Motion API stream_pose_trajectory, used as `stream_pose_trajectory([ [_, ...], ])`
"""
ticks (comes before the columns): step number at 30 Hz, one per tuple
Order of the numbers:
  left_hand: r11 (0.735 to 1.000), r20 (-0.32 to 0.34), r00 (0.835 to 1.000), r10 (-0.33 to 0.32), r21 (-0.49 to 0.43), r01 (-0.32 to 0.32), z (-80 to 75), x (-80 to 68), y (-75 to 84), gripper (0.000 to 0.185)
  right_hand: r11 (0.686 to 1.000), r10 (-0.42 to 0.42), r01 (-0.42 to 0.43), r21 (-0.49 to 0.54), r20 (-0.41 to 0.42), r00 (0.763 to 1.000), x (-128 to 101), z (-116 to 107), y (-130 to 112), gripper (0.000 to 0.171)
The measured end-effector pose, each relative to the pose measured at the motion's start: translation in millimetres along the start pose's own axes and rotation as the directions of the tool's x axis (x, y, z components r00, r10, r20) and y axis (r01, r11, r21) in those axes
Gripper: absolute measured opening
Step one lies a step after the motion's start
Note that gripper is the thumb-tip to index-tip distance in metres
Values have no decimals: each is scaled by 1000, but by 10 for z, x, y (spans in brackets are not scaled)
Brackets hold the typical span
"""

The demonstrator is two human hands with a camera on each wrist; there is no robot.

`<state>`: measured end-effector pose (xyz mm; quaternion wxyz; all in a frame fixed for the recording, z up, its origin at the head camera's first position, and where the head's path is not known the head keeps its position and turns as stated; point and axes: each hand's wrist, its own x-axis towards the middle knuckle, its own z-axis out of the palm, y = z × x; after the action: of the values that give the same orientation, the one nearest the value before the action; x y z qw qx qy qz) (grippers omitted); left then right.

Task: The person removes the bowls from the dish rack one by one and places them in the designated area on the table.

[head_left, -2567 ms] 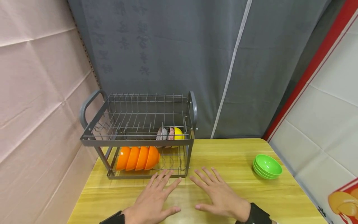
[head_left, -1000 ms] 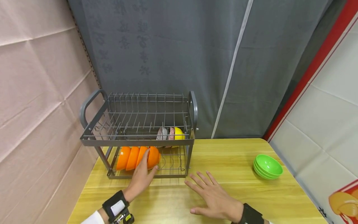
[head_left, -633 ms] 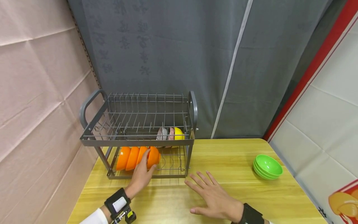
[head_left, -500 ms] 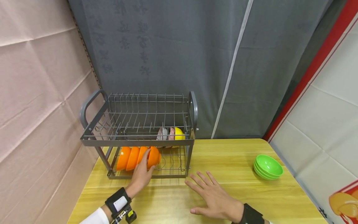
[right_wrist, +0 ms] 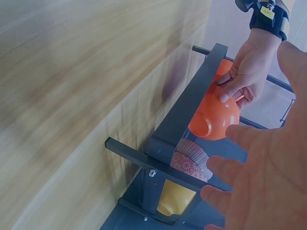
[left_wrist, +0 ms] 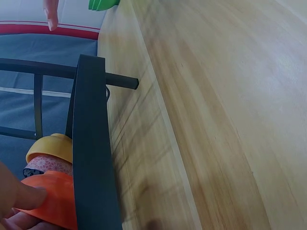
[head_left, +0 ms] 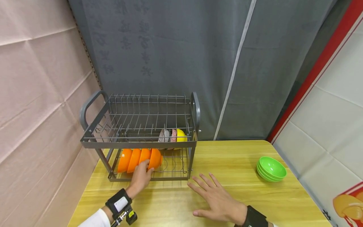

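A row of several orange bowls [head_left: 124, 160] lies on its side in the lower tier of the grey dish rack [head_left: 139, 144]. My left hand [head_left: 141, 177] reaches into that tier and pinches the rim of the rightmost orange bowl [head_left: 156, 157]. In the right wrist view, the thumb presses the outside of this bowl [right_wrist: 215, 115] while fingers curl inside its rim. The left wrist view shows the thumb on the orange bowl [left_wrist: 55, 199] too. My right hand [head_left: 216, 199] hovers over the table with spread fingers, right of the rack, holding nothing.
Behind the orange bowls, patterned bowls [head_left: 167, 135] and a yellow bowl [head_left: 181, 135] show through the rack's wires. Stacked green bowls [head_left: 271, 169] stand on the wooden table [head_left: 227, 157] at the right. A grey curtain [head_left: 170, 56] hangs behind; a pale cloth [head_left: 42, 104] borders the left.
My left hand has gone from above the table to the rightmost orange bowl, then its fingers shifted lower along the rim. My right hand has barely moved.
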<state>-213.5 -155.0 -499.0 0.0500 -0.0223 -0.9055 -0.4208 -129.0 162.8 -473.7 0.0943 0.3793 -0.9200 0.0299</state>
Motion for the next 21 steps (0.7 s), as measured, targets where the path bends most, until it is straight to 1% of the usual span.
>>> stream_pose_trajectory([
  [6, 1000, 17, 1000, -24, -14, 24, -31, 1, 40, 48, 1000, 2, -2, 8, 16, 1000, 13, -12, 5, 82],
  [9, 999, 37, 999, -32, -32, 33, -59, -1, 94, 51, 1000, 8, -8, 9, 17, 1000, 20, -20, 3, 82],
  [12, 999, 47, 999, -23, -45, 25, -77, -17, 163, 50, 1000, 8, -9, 11, 14, 1000, 28, -30, -1, 82],
  [13, 998, 51, 998, -20, -50, 23, -80, -30, 189, 48, 1000, 7, -8, 11, 16, 1000, 29, -33, -2, 81],
  [14, 998, 64, 998, -18, -58, 22, -86, -47, 216, 42, 1000, 2, -2, 2, 14, 1000, 33, -35, -2, 81],
  [15, 997, 70, 997, -16, -68, 21, -84, -66, 240, 38, 1000, 3, -3, 14, 19, 1000, 35, -41, -3, 81],
  [17, 997, 88, 996, -16, -80, 23, -80, -115, 288, 36, 1000, -1, 0, 23, 26, 1000, 42, -50, -2, 81],
  [19, 995, 106, 994, -12, -96, 23, -85, -171, 342, 39, 1000, -1, 0, 23, 32, 999, 53, -63, 2, 81],
  [21, 994, 114, 994, 2, -105, 10, -82, -223, 385, 48, 1000, 1, -2, 30, 37, 999, 68, -81, 4, 81],
])
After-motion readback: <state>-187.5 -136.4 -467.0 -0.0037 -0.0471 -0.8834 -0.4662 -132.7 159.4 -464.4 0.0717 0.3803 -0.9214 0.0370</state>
